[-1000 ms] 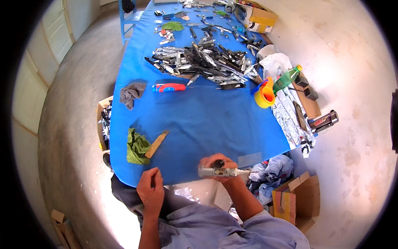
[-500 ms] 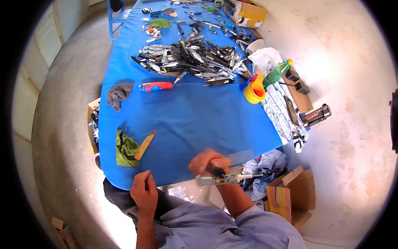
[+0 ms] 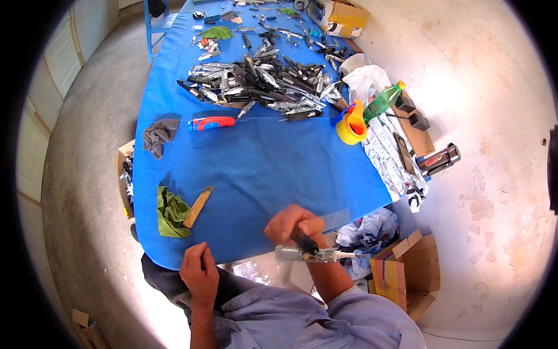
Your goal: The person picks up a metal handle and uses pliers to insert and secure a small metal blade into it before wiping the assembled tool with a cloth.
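A: Quick, nearest stuff 1st. What was the L hand (image 3: 199, 272) up to?
B: Curled in, fingers folded, by the near edge of the blue table (image 3: 250, 157). Inside was hidden, so cdn't tell if it held anything.
A: And the R hand (image 3: 293, 225)?
B: Clenched round a black handle (image 3: 306, 242), approx. in front of the torso. Handle's lower end met a clear-and-silver tool body (image 3: 325, 255); cdn't tell if the 2 were one pc.
A: Where was that body, exactly?
B: Roughly level, at the table's near edge, in front of the R forearm as the cam saw it. White nozzle & thin tip pointed R.
A: Floor?
B: Brown carton (image 3: 415, 270) to the R, w/ a crumpled plastic bag (image 3: 369, 230) next to it.
A: OK, up the table?
B: Green cloth (image 3: 172, 215) near the L corner, wooden strip (image 3: 199, 206) touching it. Further up, grey rag (image 3: 160, 137), then a red-and-blue tool (image 3: 212, 123) on its side. Over R: yellow cup (image 3: 352, 129), green bottle (image 3: 383, 102) leaning just beside it.
A: Beyond?
B: Big heap of black and silver parts (image 3: 264, 84), mid-table. Past that, 2nd green cloth (image 3: 217, 32), plus a cardboard box (image 3: 346, 20) far R.
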Tool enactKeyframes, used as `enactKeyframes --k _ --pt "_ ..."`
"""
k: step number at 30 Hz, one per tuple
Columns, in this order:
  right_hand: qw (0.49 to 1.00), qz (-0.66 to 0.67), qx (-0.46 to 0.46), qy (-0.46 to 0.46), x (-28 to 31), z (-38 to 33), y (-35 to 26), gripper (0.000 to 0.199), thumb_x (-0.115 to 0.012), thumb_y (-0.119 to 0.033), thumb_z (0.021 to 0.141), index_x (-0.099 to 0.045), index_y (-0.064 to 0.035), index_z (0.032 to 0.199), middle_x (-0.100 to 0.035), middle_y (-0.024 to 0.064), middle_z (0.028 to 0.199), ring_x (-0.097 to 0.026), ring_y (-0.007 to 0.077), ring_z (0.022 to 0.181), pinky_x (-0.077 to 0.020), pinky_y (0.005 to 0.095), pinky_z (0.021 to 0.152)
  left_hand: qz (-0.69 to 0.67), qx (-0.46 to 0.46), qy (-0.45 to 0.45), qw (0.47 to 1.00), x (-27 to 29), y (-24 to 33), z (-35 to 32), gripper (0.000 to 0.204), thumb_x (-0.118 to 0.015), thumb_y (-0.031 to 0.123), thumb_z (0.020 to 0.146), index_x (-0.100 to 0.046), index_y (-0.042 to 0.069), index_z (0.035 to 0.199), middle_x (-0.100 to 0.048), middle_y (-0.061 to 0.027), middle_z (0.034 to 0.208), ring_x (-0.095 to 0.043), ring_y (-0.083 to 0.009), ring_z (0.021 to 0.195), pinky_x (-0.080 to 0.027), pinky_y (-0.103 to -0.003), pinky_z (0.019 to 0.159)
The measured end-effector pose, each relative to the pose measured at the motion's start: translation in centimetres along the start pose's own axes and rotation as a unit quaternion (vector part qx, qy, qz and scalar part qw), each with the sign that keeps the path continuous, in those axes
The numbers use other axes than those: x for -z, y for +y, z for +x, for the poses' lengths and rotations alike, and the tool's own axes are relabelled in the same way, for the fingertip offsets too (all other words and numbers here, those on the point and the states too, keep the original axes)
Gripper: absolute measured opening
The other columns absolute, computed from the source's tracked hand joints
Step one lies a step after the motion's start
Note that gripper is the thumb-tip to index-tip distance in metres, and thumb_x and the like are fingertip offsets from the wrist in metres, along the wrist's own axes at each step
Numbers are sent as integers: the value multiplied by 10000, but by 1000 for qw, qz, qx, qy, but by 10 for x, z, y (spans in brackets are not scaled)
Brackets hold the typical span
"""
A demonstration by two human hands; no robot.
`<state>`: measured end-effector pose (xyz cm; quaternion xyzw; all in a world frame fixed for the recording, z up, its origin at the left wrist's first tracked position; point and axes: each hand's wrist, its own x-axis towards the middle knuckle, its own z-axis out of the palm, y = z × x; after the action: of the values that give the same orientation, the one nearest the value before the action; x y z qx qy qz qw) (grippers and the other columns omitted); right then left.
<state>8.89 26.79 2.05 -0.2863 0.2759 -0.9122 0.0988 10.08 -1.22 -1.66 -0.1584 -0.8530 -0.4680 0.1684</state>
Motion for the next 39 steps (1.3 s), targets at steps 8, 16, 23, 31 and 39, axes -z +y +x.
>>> enactKeyframes --k 8,16,23,31,39 --pt "1000 -31 -4 1 4 -3 -3 436 -702 -321 944 -766 76 1112 -673 167 846 -509 195 681 -335 343 602 0 -11 4 1000 2 7 3 128 -669 -54 951 -675 -10 1072 -714 -184 971 -710 -353 854 -580 -406 748" --pt "998 -59 -33 13 21 -18 -3 474 -708 -341 956 -748 99 1129 -595 134 817 -494 158 671 -317 304 551 1 -10 -5 1000 1 6 1 90 -645 -40 985 -662 -14 1070 -702 -160 999 -697 -297 871 -562 -380 763" --pt "997 -55 -37 29 21 -23 -6 496 -719 -341 950 -738 117 1138 -581 129 834 -473 148 648 -309 292 535 15 -13 -2 1000 1 6 1 111 -660 -50 960 -669 -18 1066 -713 -181 982 -707 -348 865 -580 -407 754" --pt "995 -63 -52 49 26 -32 -7 514 -738 -366 930 -743 103 1140 -596 128 856 -480 139 654 -323 286 549 -35 98 -48 993 5 20 2 198 -740 -4 899 -682 -11 1089 -709 -151 1040 -691 -258 810 -555 -350 698" --pt "980 -91 -71 162 18 -37 1 515 -773 -419 893 -760 47 1112 -648 126 930 -530 147 742 -376 285 620 -134 88 -101 982 16 70 24 531 -873 37 740 -675 8 1232 -719 -134 1153 -706 -217 885 -563 -327 772"
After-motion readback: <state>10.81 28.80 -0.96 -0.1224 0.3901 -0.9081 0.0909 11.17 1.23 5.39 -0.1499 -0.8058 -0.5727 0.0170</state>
